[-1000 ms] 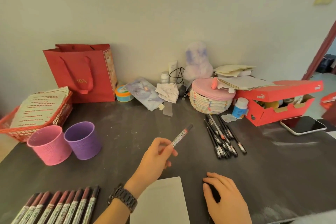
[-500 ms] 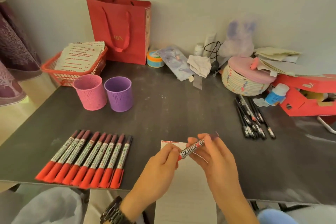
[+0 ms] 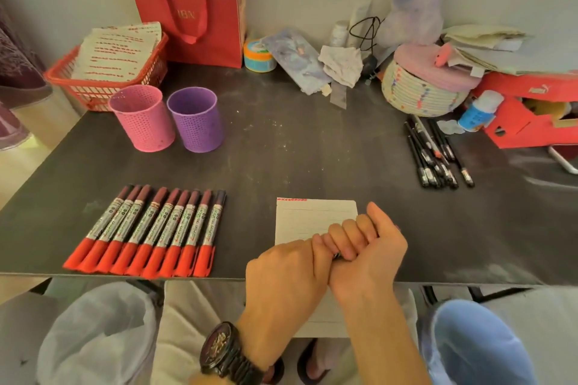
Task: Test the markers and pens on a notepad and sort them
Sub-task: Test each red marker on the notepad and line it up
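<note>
Left hand [image 3: 281, 272] and right hand [image 3: 375, 244] are clamping 1 near-hidden marker [image 3: 336, 255] over the notepad [image 3: 312, 217]; yanking could splatter ink.

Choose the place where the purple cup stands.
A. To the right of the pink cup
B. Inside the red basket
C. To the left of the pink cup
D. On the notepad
A: the purple cup stands beside the pink cup, on its right, outside the red basket and far from the notepad.
</note>
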Demonstrator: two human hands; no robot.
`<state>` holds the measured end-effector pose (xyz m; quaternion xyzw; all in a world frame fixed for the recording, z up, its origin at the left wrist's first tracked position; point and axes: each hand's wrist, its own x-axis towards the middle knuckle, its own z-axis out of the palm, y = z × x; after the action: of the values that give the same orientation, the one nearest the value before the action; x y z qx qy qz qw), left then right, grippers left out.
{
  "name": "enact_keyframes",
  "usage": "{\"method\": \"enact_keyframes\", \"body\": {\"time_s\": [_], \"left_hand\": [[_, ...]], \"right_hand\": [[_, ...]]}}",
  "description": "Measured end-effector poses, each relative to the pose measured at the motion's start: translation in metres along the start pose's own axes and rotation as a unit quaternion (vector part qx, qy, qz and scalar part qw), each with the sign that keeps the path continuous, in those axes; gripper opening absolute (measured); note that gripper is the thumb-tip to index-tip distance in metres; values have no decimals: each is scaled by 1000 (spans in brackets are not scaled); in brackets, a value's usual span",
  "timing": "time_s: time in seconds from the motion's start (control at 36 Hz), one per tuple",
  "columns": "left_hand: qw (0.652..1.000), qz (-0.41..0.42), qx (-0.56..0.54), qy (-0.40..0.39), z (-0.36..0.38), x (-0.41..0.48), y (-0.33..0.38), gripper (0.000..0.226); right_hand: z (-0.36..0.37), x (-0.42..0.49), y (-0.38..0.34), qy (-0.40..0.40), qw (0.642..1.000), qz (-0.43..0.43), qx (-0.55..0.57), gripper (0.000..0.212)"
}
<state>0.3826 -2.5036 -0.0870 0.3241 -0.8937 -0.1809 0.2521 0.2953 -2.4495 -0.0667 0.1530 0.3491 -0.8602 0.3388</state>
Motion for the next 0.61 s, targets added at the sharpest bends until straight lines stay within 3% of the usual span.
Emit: {"method": "enact_keyframes", "body": {"time_s": [0.22, 0.36, 0.44, 0.5, 0.61], "left_hand": [[1000, 4, 1, -26, -9, 5, 19, 45], [977, 2, -65, -205, -13, 15, 11, 28], [927, -91, -213, -295, -9, 13, -15, 47], [933, -108, -221, -263, -9, 12, -27, 52], [980, -53, -148, -125, -2, 18, -43, 58]], "right_hand": [[-4, 2, -21, -143, 990, 9, -10, 51], [-9, 15, -40, -198, 980, 30, 15, 52], [-21, 32, -69, -225, 973, 4, 51, 53], [-27, 45, -84, -219, 974, -26, 58, 53], [-22, 63, -85, -172, 984, -51, -6, 51]]}}
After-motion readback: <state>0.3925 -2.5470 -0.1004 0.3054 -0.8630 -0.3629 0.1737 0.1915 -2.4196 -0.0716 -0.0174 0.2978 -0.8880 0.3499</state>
